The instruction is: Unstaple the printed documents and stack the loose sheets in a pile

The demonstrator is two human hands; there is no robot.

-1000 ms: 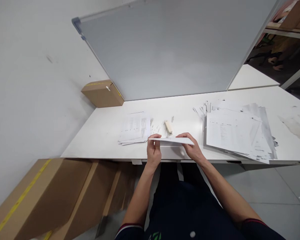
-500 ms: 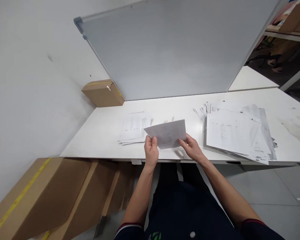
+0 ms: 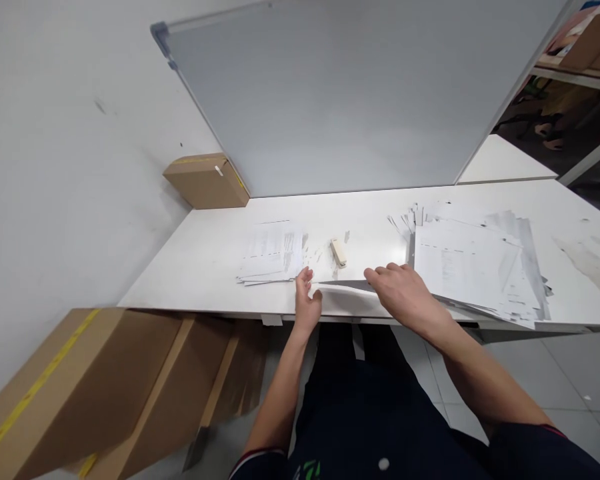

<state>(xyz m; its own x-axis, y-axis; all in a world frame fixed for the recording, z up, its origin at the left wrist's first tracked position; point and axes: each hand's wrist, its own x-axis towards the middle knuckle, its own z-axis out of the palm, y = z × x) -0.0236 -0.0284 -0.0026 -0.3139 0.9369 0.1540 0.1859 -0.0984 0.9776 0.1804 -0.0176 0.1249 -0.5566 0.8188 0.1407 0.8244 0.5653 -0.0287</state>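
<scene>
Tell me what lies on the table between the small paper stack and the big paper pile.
Head view: a beige stapler and, nearer the edge, a white sheet, pinched by the left hand, pressed by the right hand.

You have brought the sheet of paper (image 3: 343, 293) down. Half a second ago it stood tilted up with its printed face toward you; now it lies low and nearly flat at the near edge of the counter (image 3: 205, 267), its front bowed a little. Your right hand (image 3: 405, 293) has let go of the sheet's lower corner and slid forward, and it now lies palm down across the right end. Your left hand (image 3: 307, 300) has dropped with the left edge, still pinching it. The stapler (image 3: 338, 253), hidden behind the raised sheet, shows again.
</scene>
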